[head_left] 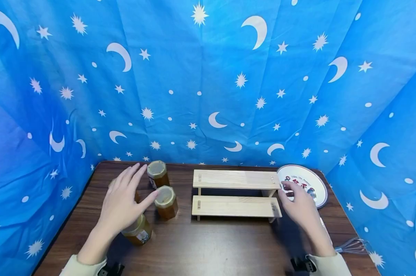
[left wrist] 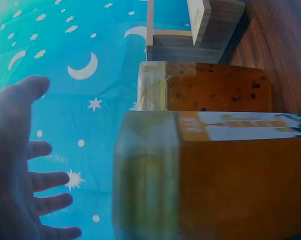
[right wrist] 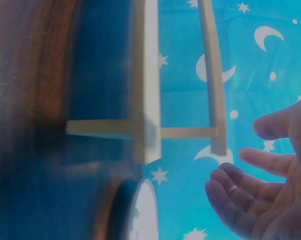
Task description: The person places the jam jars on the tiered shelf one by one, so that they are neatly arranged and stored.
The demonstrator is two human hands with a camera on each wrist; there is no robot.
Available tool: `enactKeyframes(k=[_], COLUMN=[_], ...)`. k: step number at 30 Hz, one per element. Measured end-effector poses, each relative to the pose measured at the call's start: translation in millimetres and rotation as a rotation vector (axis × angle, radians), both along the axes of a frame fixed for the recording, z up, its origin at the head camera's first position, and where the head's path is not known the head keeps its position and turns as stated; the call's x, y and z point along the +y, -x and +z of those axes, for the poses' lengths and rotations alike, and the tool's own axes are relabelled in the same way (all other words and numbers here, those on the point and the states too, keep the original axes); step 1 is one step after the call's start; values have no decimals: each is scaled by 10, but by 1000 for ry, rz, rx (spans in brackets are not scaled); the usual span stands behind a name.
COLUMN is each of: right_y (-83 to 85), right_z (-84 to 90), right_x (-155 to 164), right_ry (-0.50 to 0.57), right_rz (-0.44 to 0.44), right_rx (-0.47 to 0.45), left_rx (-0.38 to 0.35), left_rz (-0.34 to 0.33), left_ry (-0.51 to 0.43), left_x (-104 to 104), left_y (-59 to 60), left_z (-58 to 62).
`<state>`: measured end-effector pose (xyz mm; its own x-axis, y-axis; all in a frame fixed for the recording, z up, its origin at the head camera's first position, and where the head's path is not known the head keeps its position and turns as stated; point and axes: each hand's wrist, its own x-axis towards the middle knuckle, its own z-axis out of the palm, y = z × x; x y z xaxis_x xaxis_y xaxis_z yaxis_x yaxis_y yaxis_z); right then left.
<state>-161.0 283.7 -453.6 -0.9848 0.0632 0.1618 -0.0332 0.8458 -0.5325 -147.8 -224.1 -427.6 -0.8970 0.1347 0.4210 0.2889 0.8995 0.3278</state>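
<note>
Dark table (head_left: 228, 245): four jars (head_left: 165, 201), one two-step rack (head_left: 236, 195); each hand's grip wide, empty.

No lettering is legible. The round white plate (head_left: 316, 183) carries red print around small figures, too small to read. The amber glass jar (left wrist: 240, 180) bears an orange-and-white paper label (left wrist: 240, 126) whose print is blurred.

We list jars (head_left: 165, 201) left of the two-step shelf (head_left: 236, 193) on the table (head_left: 208, 245); plate (head_left: 309, 184) right of it, whisk (head_left: 354, 245) nearer us.
</note>
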Motion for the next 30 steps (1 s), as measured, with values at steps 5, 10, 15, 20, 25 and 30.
enactKeyframes(k=[5, 10, 15, 20, 25, 30], right_y=[-58, -83, -60, -37, -18, 3], right_z=[-135, -270, -360, -415, -432, -423], right_x=[78, 137, 134, 132, 129, 116], right_ry=[11, 35, 102, 212, 325, 386], right_rz=[-37, -48, -27, -22, -19, -16], right_rx=[-104, -138, -217, -279, -302, -325], left_rx=[66, 83, 14, -71, -168, -299], left_rz=[13, 11, 5, -27, -95, -54], left_ry=[-130, -281, -349, -427, -495, -464], left_x=[-121, -276, -440, -571, -654, -679], left_y=[-150, -294, -433, -555, -581, -567], left_z=[-55, -170, -333, -556, -839, -1056])
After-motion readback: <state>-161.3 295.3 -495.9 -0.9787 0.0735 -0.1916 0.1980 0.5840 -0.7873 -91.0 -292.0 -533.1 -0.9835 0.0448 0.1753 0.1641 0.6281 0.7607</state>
